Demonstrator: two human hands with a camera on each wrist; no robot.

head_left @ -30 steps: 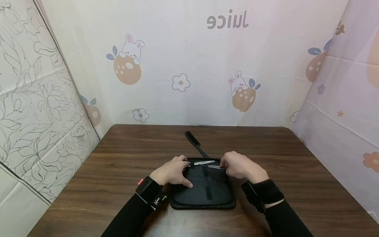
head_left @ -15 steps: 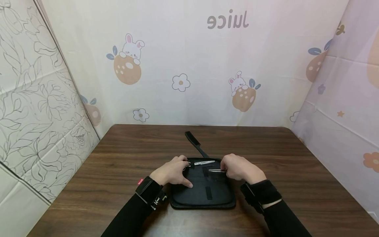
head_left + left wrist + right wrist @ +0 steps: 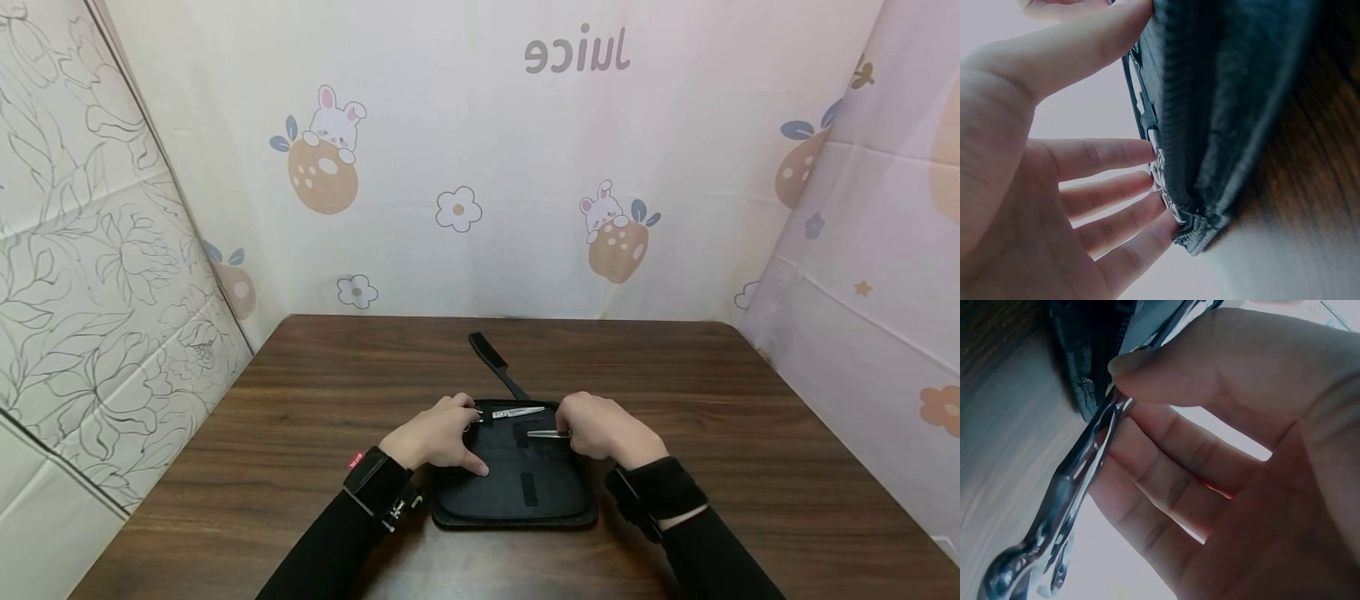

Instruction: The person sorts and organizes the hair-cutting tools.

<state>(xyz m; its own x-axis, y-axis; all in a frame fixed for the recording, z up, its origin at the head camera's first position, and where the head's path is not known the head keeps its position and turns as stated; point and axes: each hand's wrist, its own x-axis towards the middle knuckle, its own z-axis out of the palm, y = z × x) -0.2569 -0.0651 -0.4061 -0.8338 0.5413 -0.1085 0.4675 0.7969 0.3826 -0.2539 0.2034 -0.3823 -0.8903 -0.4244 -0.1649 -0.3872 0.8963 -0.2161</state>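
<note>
A black zip case (image 3: pixel 510 496) lies on the table in the head view, with flat straps across its dark inner face. My left hand (image 3: pixel 438 437) rests on its left side, thumb on the face and fairly straight fingers at the edge. Metal finger rings (image 3: pixel 1159 172) show by those fingertips in the left wrist view. A silver scissor-like blade (image 3: pixel 517 412) lies across the case's upper part. With my right hand (image 3: pixel 609 429), I pinch a pair of scissors (image 3: pixel 1063 484) between thumb and fingers. Its blades (image 3: pixel 546 433) point left over the case; its handles extend past my fingers.
A black comb (image 3: pixel 491 354) with a long handle lies just behind the case, its handle end reaching the case's back edge. The brown wooden table (image 3: pixel 360 367) ends at a printed curtain (image 3: pixel 465 150) behind and more cloth at both sides.
My right hand has shifted slightly toward me and to the left, and the pinched scissors' blades have come down a little over the case. The left hand stays in place.
</note>
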